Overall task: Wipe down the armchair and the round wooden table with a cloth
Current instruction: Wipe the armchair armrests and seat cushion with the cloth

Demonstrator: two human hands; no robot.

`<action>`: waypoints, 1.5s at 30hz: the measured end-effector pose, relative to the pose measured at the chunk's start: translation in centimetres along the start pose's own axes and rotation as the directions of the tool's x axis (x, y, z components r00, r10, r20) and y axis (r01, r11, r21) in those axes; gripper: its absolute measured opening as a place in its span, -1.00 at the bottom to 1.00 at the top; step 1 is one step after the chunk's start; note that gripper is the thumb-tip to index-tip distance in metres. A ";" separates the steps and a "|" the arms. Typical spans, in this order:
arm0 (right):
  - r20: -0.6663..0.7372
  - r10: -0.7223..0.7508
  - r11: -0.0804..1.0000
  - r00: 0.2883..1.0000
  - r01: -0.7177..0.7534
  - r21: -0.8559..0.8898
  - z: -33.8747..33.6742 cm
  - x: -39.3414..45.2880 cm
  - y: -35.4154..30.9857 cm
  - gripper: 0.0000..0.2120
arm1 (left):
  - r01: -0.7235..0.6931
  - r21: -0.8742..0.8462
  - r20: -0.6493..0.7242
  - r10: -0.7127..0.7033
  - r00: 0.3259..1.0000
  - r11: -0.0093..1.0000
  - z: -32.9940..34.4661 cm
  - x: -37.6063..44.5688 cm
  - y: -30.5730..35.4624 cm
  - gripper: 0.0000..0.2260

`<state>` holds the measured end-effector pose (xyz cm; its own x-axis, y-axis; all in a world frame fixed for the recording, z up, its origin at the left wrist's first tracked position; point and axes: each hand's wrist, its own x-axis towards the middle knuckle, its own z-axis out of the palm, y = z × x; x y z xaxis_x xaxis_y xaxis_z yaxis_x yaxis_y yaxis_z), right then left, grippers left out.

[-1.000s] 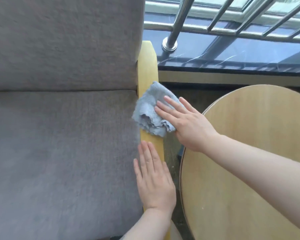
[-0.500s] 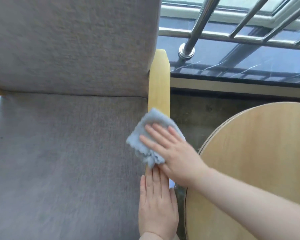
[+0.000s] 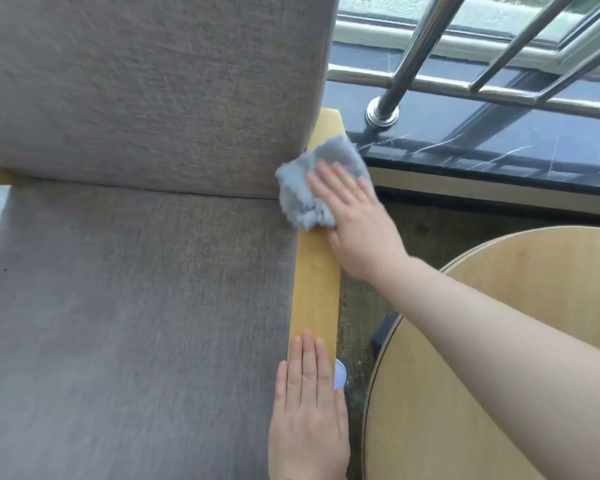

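The right hand (image 3: 355,223) presses flat on the soft, light cloth (image 3: 312,183) at the back of the wooden armrest (image 3: 317,278) (no pinching needed). The left hand (image 3: 309,410) rests flat nearer.

We see soft, even daylight from the window at upper right, faint shadows, slight motion blur throughout, wide-angle bending at the edges.
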<state>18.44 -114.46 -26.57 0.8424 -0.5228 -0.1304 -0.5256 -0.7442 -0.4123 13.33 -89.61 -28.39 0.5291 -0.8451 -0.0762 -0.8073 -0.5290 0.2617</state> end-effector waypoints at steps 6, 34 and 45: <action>0.028 0.043 0.998 0.999 -0.044 0.035 1.3 -3.0 -2.3 -0.41 | 0.036 -0.114 0.049 -0.031 0.998 0.993 -1.4 1.0 -0.2 -0.52; -0.046 0.142 0.989 0.989 -0.140 0.046 0.2 -0.8 0.8 -0.45 | 0.031 -0.142 0.042 -0.026 0.999 0.989 -1.3 7.7 -1.0 -0.52; -0.096 0.221 0.975 0.971 -0.219 0.030 -0.4 4.6 0.6 -0.43 | 0.044 -0.131 0.075 -0.034 0.997 0.990 -1.3 7.8 -0.8 -0.50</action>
<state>21.95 -117.50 -27.06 0.6903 -0.7116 -0.1309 -0.6934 -0.5990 -0.4006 18.48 -95.70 -27.90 0.5354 -0.8299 -0.1570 -0.7418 -0.5509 0.3823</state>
